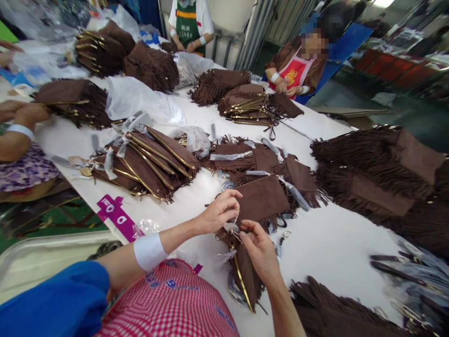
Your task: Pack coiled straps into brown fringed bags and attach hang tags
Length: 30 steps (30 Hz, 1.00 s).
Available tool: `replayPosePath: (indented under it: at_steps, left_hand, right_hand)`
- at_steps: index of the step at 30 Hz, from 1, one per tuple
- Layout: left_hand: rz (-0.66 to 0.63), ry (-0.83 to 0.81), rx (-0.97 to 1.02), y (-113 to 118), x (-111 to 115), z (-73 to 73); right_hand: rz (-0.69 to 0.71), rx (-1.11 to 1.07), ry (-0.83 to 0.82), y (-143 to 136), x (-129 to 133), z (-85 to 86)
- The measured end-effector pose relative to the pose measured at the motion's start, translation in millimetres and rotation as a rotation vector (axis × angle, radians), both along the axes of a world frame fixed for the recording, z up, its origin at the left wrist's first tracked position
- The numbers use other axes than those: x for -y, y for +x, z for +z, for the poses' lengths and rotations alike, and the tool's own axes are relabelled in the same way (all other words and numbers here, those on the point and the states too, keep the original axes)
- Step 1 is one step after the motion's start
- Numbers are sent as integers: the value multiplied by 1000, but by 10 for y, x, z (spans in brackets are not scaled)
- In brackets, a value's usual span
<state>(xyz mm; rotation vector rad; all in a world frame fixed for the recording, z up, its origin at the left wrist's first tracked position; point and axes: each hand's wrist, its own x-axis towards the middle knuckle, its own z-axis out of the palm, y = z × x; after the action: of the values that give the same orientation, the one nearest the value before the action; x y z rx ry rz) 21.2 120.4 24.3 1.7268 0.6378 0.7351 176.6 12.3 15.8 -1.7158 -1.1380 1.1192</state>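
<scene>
My left hand [221, 211] is raised over the table edge, its fingers pinched on a thin pale cord or chain [235, 230]. Close to its right, my right hand [257, 245] pinches the same thin strand from the other side. Under both hands lies a brown pouch with a gold zipper [242, 281], partly hidden by my right hand. Just behind them a flat brown fringed pouch [263, 199] rests on the others. What exactly the strand is attached to is too small to tell.
Zippered pouches [150, 161] are stacked at the left, fringed brown ones [379, 164] at the right. Straps with metal clips [410, 276] lie at the lower right. A purple cross-shaped card [119, 219] sits near the left edge. Co-workers stand or sit around the table.
</scene>
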Motion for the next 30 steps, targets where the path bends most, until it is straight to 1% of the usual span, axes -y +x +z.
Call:
replayPosePath:
  at_steps: [2,4,6,8,10,11,13,14,15,17,19,22,24,26,30]
  left_hand:
    - [3,1,-17,-33,-7,155]
    - [-13,3,-30,-46,6,266]
    - [-41,4,-34,-38,27,325]
    - [-72,-3,-29,-15,47,332]
    - [-75,-35,0,7,65,286]
    - [-58,-67,22,13,75,246]
    - [-14,-134,46,10,106,138]
    - [-4,-142,38,2,130,77]
    - [-7,-124,16,-9,160,15]
    - [-29,-34,-35,-29,233,-96]
    - [-20,36,-62,-35,307,-174]
    - [49,20,-71,-21,367,-223]
    - [53,-37,-54,-17,360,-240]
    - [23,-136,-13,-25,328,-271]
    - [-8,-436,67,-56,265,-377]
  right_hand:
    - [-34,-83,26,-55,6,-1]
    - [-35,-90,71,-120,-1,18]
    - [-7,-18,130,-176,-12,45]
    - [10,82,193,-210,-19,61]
    - [-15,112,209,-221,-16,47]
    - [-40,84,190,-220,-11,27]
    - [-106,-31,126,-214,6,-36]
    - [-146,-100,100,-213,16,-73]
    - [-183,-167,82,-214,27,-111]
    - [-236,-283,69,-226,47,-173]
    - [-252,-355,70,-245,59,-208]
    - [-246,-390,72,-262,61,-214]
    - [-247,-375,67,-258,57,-205]
    - [-243,-346,67,-248,54,-204]
    - [-220,-299,85,-231,58,-237]
